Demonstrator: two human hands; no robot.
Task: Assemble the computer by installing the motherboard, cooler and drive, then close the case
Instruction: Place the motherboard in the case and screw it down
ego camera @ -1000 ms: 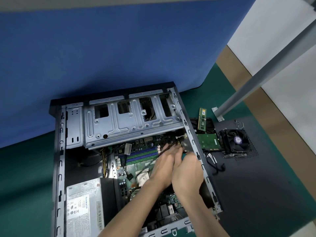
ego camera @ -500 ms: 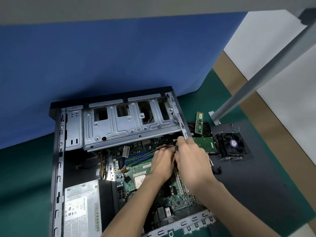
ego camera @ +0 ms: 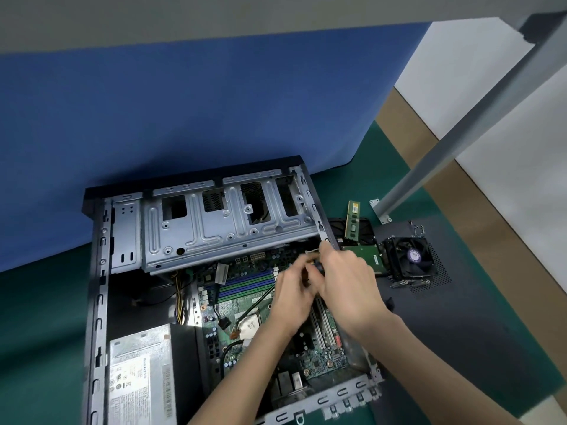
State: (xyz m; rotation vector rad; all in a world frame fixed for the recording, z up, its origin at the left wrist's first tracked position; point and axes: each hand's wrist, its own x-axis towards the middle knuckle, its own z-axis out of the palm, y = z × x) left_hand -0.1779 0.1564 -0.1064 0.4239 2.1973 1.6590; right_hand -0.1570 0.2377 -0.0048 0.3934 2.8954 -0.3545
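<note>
Case [ego camera: 98, 302] open before me, motherboard [ego camera: 245, 302] inside, power supply [ego camera: 138, 378] at its near left, drive cage [ego camera: 227, 225] across its far end, my left hand [ego camera: 291, 299] and right hand [ego camera: 346, 286] together over the motherboard, cooler [ego camera: 411, 259] and drive [ego camera: 366, 255] outside, right.

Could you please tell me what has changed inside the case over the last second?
The right hand moved up from over the motherboard to the case rail below the drive cage; the left hand barely shifted. Both keep gripping the cable end, which is blurred. The cooler, drive and memory stick stayed put outside.
</note>
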